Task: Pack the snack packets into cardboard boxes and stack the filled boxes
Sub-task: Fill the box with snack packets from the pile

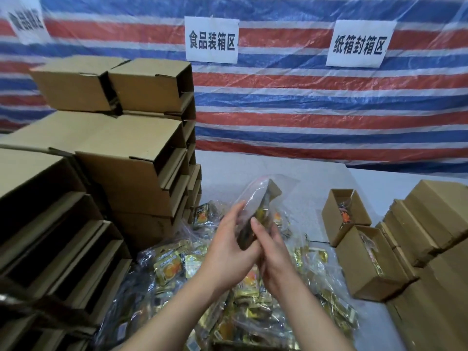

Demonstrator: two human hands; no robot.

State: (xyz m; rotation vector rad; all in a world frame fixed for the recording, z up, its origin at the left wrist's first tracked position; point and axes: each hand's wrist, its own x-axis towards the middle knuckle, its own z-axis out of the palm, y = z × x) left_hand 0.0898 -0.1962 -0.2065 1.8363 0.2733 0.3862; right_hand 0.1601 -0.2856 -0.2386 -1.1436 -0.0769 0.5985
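Holding a clear bag of snack packets (255, 211) up w/ both hands: my left hand (229, 245) cups it from the left, right hand (269, 252) wraps its lower edge, both grips closed on it. It's above the loose packet pile (177, 269) on the surface (304, 178). Two open boxes (359, 239) sit right, stacked boxes (126, 138) left.

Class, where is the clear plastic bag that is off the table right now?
The clear bag is mid-frame, held between the left hand and right hand above the packet pile.

Striped red-white-blue tarp (316, 102) as wall — three paper signs (211, 39) pinned; white tabletop (266, 171).
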